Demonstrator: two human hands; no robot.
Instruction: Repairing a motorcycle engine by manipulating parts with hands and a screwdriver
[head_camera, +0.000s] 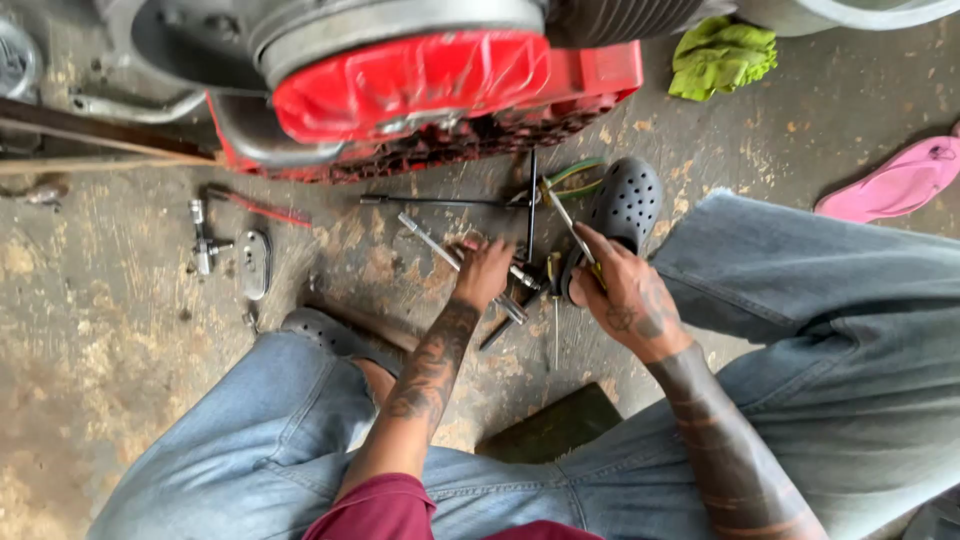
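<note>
Stained, gritty concrete floor (130, 330) is the workspace, with a red and grey engine (420, 80) sitting on a red plastic crate (590, 75) at the top of the view. Person's sat on the floor in baggy blue jeans (830, 330), black perforated clogs (625, 205) on.

Between the feet there's a scatter of long steel tools (455, 262), including a black T-handle wrench (500, 202). Left hand (485, 272) is down on that pile, fingers curled over a metal socket bar; can't tell if it's properly gripped or just touched. Right hand (625, 295) is closed around a slim screwdriver with a yellow-green handle (575, 235), shaft pointing up and away toward the crate.

Off to the left lie a small oval metal cover plate (255, 262) and a little metal fitting (203, 240), well apart from the hands. Green rag (722, 55) and pink flip-flop (895, 180) up right.

My take: sorting through a heap like that goes better lifting one tool clear at a time, so nothing rolls into the grit.
</note>
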